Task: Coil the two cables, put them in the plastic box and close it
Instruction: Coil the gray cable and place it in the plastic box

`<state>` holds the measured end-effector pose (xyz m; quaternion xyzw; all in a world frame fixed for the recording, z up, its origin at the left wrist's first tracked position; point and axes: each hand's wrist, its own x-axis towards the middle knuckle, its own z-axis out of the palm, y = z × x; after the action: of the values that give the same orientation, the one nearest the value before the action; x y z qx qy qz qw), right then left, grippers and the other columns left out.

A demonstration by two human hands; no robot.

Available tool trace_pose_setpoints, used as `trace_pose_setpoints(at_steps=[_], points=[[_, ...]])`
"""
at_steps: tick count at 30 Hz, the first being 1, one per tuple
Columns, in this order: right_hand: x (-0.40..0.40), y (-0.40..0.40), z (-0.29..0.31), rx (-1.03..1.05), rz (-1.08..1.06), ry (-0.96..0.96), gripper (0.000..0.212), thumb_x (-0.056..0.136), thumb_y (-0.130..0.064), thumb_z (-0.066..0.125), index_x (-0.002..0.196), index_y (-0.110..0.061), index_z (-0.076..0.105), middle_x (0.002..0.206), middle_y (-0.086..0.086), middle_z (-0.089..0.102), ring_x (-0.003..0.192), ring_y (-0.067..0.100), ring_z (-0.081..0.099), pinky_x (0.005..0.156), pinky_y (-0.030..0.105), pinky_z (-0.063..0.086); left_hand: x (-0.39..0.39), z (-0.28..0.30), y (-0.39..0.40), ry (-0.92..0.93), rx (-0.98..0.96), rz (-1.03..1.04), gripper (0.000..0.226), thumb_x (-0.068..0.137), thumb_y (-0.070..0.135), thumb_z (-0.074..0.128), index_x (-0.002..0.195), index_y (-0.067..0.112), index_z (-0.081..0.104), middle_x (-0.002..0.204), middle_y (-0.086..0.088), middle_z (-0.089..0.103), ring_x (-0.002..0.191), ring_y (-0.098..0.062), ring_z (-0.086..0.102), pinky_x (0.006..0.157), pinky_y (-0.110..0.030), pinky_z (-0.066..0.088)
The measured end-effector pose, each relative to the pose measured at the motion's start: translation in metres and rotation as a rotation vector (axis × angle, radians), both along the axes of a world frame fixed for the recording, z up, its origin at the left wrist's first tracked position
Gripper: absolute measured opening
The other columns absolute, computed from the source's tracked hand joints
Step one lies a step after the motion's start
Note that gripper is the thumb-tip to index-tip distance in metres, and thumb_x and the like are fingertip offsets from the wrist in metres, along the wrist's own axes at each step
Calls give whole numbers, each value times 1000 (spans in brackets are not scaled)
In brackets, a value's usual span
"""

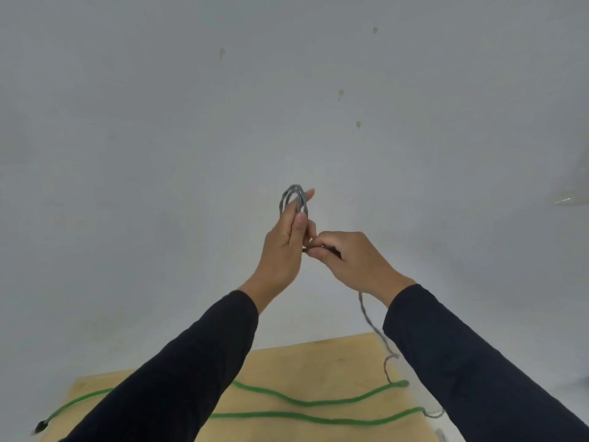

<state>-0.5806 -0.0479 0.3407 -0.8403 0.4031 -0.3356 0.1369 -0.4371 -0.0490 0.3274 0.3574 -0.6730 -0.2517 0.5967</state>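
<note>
Both hands are raised in front of a pale wall. My left hand (285, 244) holds a few loops of the grey cable (294, 196), which stick up above its fingers. My right hand (347, 260) pinches the same cable right beside the left. From under the right wrist the grey cable's loose tail hangs down to the table. The green cable (318, 403) lies in long wavy runs across the wooden table (318, 362), with a dark plug at its far left end (40, 426). The plastic box is not clearly in view.
A pale wall with small brownish marks (340, 94) fills most of the view. A faint translucent object (570, 196) shows at the right edge. The table's far edge runs just below my forearms.
</note>
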Motion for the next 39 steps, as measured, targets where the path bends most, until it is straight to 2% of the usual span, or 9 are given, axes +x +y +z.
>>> trace_pose_setpoints(at_steps=[3,5,10,12,15,18,21,31,39], points=[[-14,-3,6,47,-25,-18,11,85,-22,64,81,-14,70,71,-1,65,59,7,51,58,13,39,0,-13,1,-98,41,-3,35,100,35,27,132,36,42,77,4,59,70,-5,56,67,-18,49],[-16,-2,10,82,-10,-42,10,83,-23,66,77,-17,70,74,-1,69,65,13,58,62,21,45,-3,-15,2,-147,61,4,36,100,36,27,132,36,42,79,6,62,73,-5,60,66,-19,51],[-20,-4,20,167,51,3,4,80,-24,69,79,-20,71,74,0,70,73,24,64,71,31,51,-6,-22,-2,-196,93,39,35,99,38,29,127,35,50,81,20,61,63,-2,56,68,-15,44],[-37,-11,27,185,29,25,6,81,-26,68,83,-22,72,74,-3,69,71,18,63,70,28,50,8,-22,-8,-253,68,155,35,99,34,32,125,28,55,91,8,64,61,3,53,66,-9,40],[-80,-28,34,173,-62,126,16,88,-28,58,89,-24,73,64,-4,61,49,4,44,53,13,34,40,-19,-17,-203,70,267,34,100,28,35,120,16,60,104,-20,66,55,5,50,59,-4,37],[-117,-50,26,139,-179,203,23,93,-27,49,91,-30,71,78,-2,67,49,6,38,52,15,31,51,-26,-23,-210,118,262,32,100,30,33,113,24,62,67,-3,54,53,-1,44,58,-12,36],[-126,-70,15,51,-266,135,24,95,-19,46,93,-17,70,82,-11,62,52,-7,47,53,6,35,30,-38,-26,-252,121,174,32,100,34,34,105,31,65,58,7,42,51,-3,40,54,-13,34],[-142,-104,-50,148,-325,78,27,96,-16,39,91,-12,65,90,3,61,60,7,44,53,11,36,-6,-37,-38,36,204,99,38,101,29,30,101,21,68,49,13,27,48,-7,26,48,-15,26],[-182,-112,-13,67,-377,22,25,95,-13,42,88,-11,65,53,-5,40,41,9,34,40,13,30,46,-35,-56,298,232,322,37,97,23,35,86,30,70,46,15,28,46,-6,26,48,-18,25]])
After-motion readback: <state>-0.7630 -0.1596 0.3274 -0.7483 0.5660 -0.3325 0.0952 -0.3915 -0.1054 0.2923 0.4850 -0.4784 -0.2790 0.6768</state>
